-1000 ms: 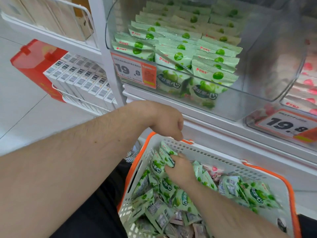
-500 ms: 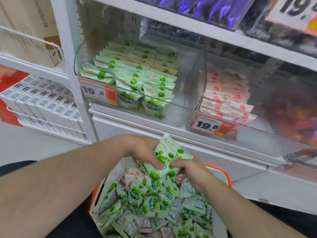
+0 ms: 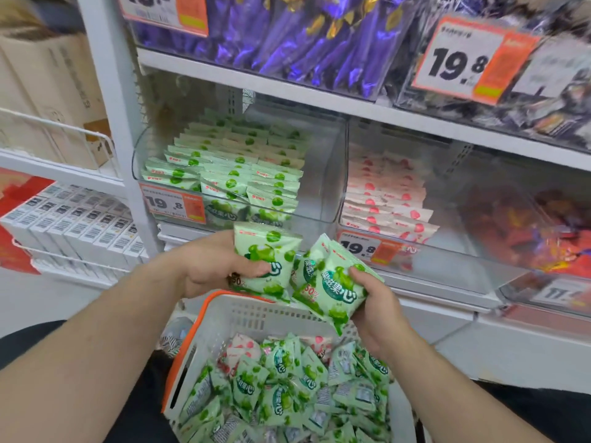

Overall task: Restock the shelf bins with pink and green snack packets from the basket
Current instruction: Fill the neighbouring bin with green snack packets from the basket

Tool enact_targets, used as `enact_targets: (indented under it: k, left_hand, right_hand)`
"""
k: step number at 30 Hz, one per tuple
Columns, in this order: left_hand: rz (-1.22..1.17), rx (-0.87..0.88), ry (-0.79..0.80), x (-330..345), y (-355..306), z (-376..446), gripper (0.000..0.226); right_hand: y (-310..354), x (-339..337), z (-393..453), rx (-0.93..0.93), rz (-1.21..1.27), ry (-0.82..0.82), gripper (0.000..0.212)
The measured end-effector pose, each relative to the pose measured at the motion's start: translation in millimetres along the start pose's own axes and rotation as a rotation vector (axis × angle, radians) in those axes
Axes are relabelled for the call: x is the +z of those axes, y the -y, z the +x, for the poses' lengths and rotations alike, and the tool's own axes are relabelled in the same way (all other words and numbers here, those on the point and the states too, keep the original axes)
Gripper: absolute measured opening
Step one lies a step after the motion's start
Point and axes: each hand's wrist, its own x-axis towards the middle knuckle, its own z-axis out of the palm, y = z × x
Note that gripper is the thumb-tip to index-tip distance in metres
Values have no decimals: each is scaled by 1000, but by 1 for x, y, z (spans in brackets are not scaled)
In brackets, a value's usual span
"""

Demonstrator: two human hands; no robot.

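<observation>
My left hand [image 3: 211,266] grips a small stack of green snack packets [image 3: 267,251] above the basket's far rim. My right hand [image 3: 374,298] holds another bunch of green packets [image 3: 332,279], tilted, right beside the first stack. Below them, the white basket [image 3: 256,311] with orange trim holds several loose green packets [image 3: 281,398] and a few pink packets [image 3: 243,346]. On the shelf ahead, a clear bin of green packets [image 3: 233,174] stands at the left. A clear bin of pink packets [image 3: 387,199] stands to its right.
The shelf above carries purple-wrapped snacks [image 3: 303,30] and price tags. White barcoded boxes [image 3: 80,225] fill a wire rack at the left. A bin of red-orange packets [image 3: 524,231] sits right of the pink bin. A white shelf post [image 3: 118,123] stands left of the green bin.
Both hands have come up out of the basket with green packets and split them into two bunches. My view has risen toward the shelf bins.
</observation>
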Motion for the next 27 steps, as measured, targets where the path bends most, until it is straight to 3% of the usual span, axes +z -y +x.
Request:
enact_targets:
  k: [1, 4, 6, 8, 11, 12, 17, 22, 27]
  left_hand:
    - [-26, 25, 9, -3, -2, -3, 28]
    - [-44, 61, 69, -9, -2, -3, 63]
    - [-35, 71, 92, -11, -2, -2, 69]
    - [-11, 69, 89, -9, -5, -2, 64]
    - [49, 65, 59, -3, -8, 0, 30]
    - [70, 55, 84, 0, -7, 0, 29]
    - [75, 37, 274, 17, 7, 8, 45]
    - [3, 107, 179, 16, 6, 11, 42]
    - [-44, 130, 136, 10, 5, 13, 50]
  right_hand:
    - [2, 0, -2, -6, 26, 15, 19]
    - [7, 1, -8, -23, 68, 77, 21]
    - [9, 1, -10, -29, 69, 89, 31]
    - [10, -1, -10, -31, 51, 98, 34]
    - [15, -2, -10, -37, 14, 146, 28]
    - [17, -1, -10, -36, 3, 158, 28]
    - [22, 12, -12, -27, -94, 184, 28]
    - [27, 18, -10, -121, -133, 126, 42]
    - [42, 20, -12, -196, 70, 80, 39]
